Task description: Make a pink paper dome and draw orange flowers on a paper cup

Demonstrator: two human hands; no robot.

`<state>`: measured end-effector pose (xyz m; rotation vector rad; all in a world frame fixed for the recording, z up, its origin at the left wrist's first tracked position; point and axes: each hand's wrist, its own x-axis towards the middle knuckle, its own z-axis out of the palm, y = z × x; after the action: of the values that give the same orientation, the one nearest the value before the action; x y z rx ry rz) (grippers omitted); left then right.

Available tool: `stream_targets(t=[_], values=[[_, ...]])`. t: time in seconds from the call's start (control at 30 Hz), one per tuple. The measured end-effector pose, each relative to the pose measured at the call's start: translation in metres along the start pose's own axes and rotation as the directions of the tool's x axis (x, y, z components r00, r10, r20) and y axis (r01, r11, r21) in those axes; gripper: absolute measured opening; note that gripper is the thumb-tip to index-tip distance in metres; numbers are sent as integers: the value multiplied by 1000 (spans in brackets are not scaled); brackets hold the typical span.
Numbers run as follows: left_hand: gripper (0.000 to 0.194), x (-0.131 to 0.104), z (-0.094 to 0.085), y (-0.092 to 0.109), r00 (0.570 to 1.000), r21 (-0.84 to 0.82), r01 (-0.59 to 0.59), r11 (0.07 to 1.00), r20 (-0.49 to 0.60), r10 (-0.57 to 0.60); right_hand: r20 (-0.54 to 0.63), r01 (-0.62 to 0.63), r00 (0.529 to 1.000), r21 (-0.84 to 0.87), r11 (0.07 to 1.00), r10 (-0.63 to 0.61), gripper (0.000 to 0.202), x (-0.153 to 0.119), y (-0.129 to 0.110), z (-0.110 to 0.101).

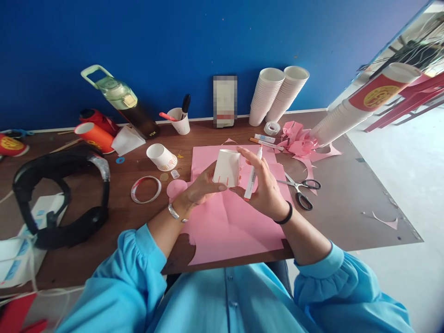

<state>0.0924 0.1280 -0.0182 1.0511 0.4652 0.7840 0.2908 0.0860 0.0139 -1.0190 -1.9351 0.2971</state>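
Note:
A white paper cup (227,167) is held upside down above the pink paper (236,222), with short red strokes near its rim. My left hand (204,185) grips the cup from the left, thumb along the lower edge. On the other side, my right hand (264,185) steadies the cup with its fingertips while holding a white marker (252,178) with an orange-red tip pointing up. Left of my hands lies another paper cup (161,157), tipped over and marked with orange and red patterns near its rim. Black-handled scissors (301,187) rest open to the right.
Stacked paper cups (267,95) stand by the blue wall beside a phone (225,101). A cup of pens (180,121), a bottle (126,104) and a black headset-like band (62,199) occupy the left. Tape (145,189) and pink scraps (298,138) lie about.

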Motion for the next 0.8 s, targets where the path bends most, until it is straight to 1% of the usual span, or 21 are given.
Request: stream_targets(t=[0.07,0.13,0.2,0.3,0.37,0.4,0.5,0.6,0.73,0.8], values=[[63,0,1,0,999,7,-3,1000,-45,3,0,-4,1000,-7,1000,4,80,0,0,0],[65,1,0,-1,995,23,-9,1000,-100,11,-26,-11,1000,-9,1000,11,78,0,0,0],[66,1,-1,-3,988,51,-21,998,-151,28,-88,-19,996,13,1000,20,72,-1,-1,-2],[69,1,-2,-5,978,124,-4,992,-207,30,-201,-25,979,73,997,39,53,-4,-2,-4],[72,1,-2,-4,975,178,20,984,-219,20,-262,-29,964,88,996,51,42,-6,-2,-6],[73,1,-2,-3,975,201,28,979,-220,18,-290,-30,956,83,996,53,40,-7,-2,-7],[76,1,1,-1,974,250,40,968,-225,18,-350,-29,936,31,999,38,43,-10,-3,-10],[77,1,4,2,975,280,42,959,-220,21,-337,-46,940,7,999,46,39,-12,-6,-15],[78,2,7,4,973,337,51,940,-230,30,-289,-88,951,79,993,107,22,-10,-14,-19],[79,3,9,5,971,364,57,930,-236,33,-273,-77,956,113,991,106,16,-8,-17,-18]])
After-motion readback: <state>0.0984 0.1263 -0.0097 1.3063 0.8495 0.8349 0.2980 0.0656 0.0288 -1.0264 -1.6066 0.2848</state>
